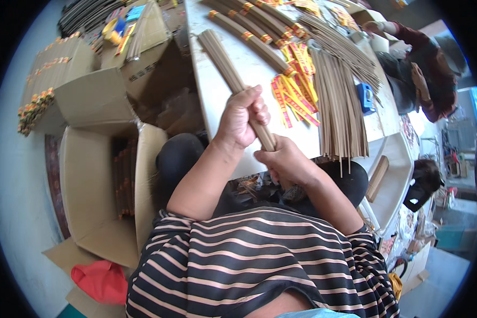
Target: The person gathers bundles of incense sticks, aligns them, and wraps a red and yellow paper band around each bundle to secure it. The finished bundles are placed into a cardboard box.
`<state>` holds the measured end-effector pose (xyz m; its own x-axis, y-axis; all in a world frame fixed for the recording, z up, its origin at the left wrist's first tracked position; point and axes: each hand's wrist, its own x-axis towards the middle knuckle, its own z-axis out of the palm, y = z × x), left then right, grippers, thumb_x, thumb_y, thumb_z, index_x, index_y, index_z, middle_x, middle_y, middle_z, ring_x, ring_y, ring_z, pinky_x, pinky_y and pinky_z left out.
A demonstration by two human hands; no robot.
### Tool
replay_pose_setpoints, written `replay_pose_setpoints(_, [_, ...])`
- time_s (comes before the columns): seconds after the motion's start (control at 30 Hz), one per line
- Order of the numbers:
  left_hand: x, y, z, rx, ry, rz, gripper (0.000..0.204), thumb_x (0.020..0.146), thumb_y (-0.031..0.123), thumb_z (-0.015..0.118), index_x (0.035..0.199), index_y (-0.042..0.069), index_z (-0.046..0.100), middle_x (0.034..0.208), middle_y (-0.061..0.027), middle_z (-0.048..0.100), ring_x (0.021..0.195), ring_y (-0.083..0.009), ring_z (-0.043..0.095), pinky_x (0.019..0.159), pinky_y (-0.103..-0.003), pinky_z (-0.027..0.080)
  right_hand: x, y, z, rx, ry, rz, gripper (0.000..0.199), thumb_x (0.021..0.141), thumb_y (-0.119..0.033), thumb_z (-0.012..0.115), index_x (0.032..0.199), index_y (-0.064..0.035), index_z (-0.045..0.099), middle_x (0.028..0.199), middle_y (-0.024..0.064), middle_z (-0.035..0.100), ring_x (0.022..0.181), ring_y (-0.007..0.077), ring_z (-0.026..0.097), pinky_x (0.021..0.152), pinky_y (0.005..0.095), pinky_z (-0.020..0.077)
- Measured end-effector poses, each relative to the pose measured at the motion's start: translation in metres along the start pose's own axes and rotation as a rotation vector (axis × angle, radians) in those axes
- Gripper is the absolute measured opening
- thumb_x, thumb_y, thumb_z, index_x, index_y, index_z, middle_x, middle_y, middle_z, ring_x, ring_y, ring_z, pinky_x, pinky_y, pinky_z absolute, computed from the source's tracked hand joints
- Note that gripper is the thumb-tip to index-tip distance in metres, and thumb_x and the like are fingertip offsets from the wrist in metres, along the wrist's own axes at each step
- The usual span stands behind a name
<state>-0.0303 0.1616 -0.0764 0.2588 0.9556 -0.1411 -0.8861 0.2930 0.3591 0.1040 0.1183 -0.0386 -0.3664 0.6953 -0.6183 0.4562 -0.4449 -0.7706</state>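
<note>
Wrapped tight around the bundle of brown sticks (225,63) over the table's (302,138) left side, left hand (243,117) far and right hand (288,160) near, they needed (I judged remotely) even, gentle pressure to keep sticks aligned without snapping.

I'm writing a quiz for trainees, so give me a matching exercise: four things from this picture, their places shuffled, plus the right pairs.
Things
1. Left hand
2. Right hand
3. Blue object
4. Crumpled red item

Places
A. Beside the open cardboard box
B. Around the stick bundle, nearer the person's body
C. Right of the loose sticks
D. Around the stick bundle, farther from the body

Pairs: 1-D, 2-B, 3-C, 4-A
</note>
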Motion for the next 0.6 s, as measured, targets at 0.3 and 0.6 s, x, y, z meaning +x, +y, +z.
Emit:
replay_pose_setpoints(0.3, [0.009,0.023,-0.009,-0.1,0.053,0.114,0.033,0.087,0.019,0.058,0.057,0.013,0.045,0.05,0.0019,0.045,0.044,-0.0097,0.042,0.046,-0.025,0.036,-0.025,0.033,-0.077,-0.089,0.188,-0.298,0.027,0.084,-0.021,0.065,0.094,0.0026,0.058,0.071,0.0008,0.056,0.07,0.0088,0.055,0.061,0.0252,0.0453])
replay_pose_setpoints(0.6, [0.018,0.004,-0.01,-0.122,-0.021,-0.001,0.027,0.086,0.027,0.062,0.067,0.014,0.047,0.054,0.0018,0.046,0.046,-0.0116,0.046,0.046,-0.026,0.039,-0.005,0.07,-0.147,-0.752,0.902,-0.007,0.027,0.081,-0.028,0.062,0.083,-0.0015,0.062,0.084,0.0172,0.063,0.081,0.0318,0.06,0.074,0.0397,0.0458])
